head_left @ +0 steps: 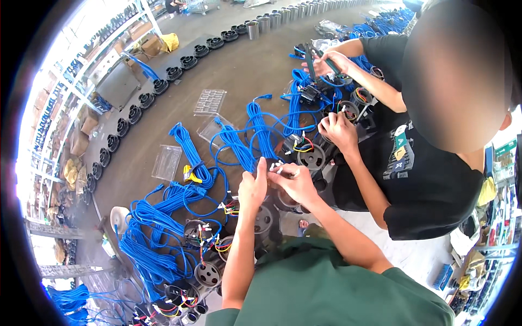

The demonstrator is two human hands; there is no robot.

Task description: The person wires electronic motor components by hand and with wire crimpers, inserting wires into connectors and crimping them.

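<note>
My left hand (253, 188) and my right hand (296, 183) are close together over the near edge of the table, in front of my green shirt. Small white wire connectors (276, 165) stick out at the fingertips of my right hand, which is closed around them. The fingers of my left hand are pressed together; whatever they pinch is hidden. Under the hands stand round grey metal housings (264, 219). Coloured wires with white ends (231, 207) rise beside my left wrist. A coiled blue cable (237, 142) lies just beyond my hands.
A person in black on the right handles a housing (348, 110) and dark pliers (328, 61). More blue cable bundles (149, 239) lie left. Clear plastic trays (166, 162) are on the brown table (147, 141). Black round parts (188, 62) and metal cylinders (253, 30) line its far edge.
</note>
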